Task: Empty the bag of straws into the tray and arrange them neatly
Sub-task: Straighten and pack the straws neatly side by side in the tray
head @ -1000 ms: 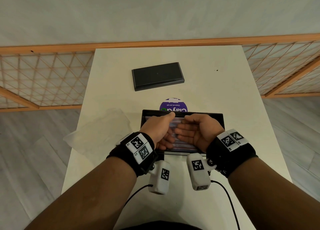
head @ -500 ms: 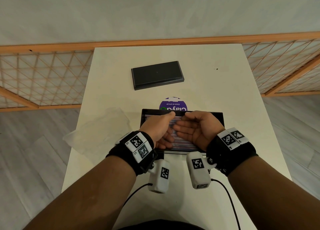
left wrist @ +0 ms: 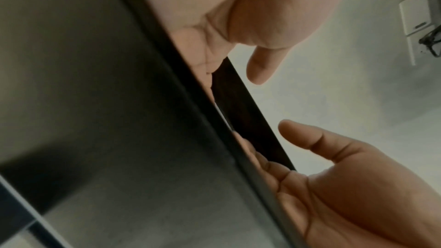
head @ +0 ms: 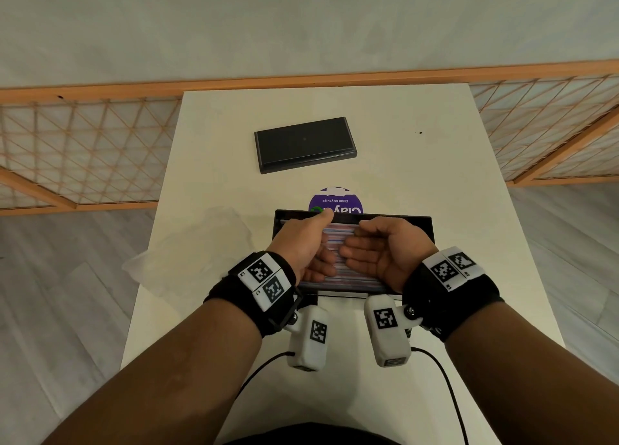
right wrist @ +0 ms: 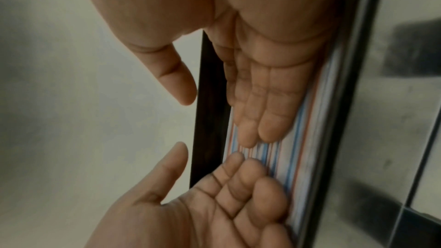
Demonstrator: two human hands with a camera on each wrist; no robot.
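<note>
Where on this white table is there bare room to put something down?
Bare white table lies right of the closed black rectangular box, and along the right edge beside the black tray of striped straws. It is crowded left of the tray, where the clear plastic bag lies.

Striped straws [head: 338, 240] lie lengthwise in the black tray [head: 427, 225]; crumpled clear bag [head: 204, 243] lies beside it.

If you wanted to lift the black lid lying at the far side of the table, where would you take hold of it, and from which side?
Take the black lid across its two long edges, from above. It lies flat and apart from the tray, and its stepped rim should give the grip something to catch. Both hands are busy at the straws.
</note>
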